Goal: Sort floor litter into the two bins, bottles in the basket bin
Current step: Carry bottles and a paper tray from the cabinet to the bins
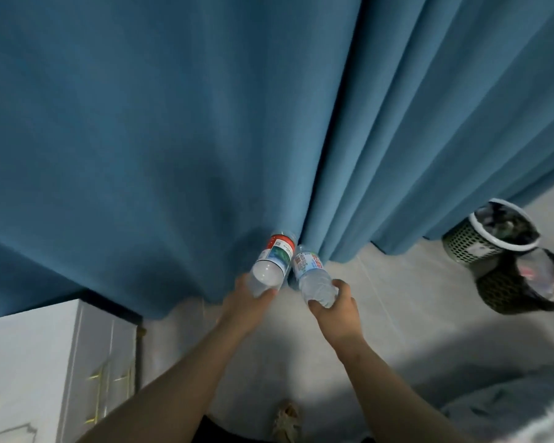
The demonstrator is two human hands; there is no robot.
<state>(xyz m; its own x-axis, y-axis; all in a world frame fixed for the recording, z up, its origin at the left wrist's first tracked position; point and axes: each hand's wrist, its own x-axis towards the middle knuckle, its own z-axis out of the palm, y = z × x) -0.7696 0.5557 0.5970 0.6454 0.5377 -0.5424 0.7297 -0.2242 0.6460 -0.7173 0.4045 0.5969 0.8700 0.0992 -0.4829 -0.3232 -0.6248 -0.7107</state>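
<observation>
Two hands loaded: your left hand (249, 298) wraps red-label bottle (272, 265) base, right hand (337, 306) wraps blue-label bottle (312, 276) base. Likely light, crushable, slick; grip mid-body.

Two plastic bottles are in view: one red-labelled bottle (271, 266) and one blue-labelled bottle (312, 276). There are two grips, the left grip (248, 306) and the right grip (338, 310), each closed round one bottle. Two bins stand at the right: one basket bin (464, 244) with a white rim and one dark mesh bin (499, 289). There is one blue curtain (173, 123), one white cabinet (45, 362) and one foot (287, 420).
</observation>
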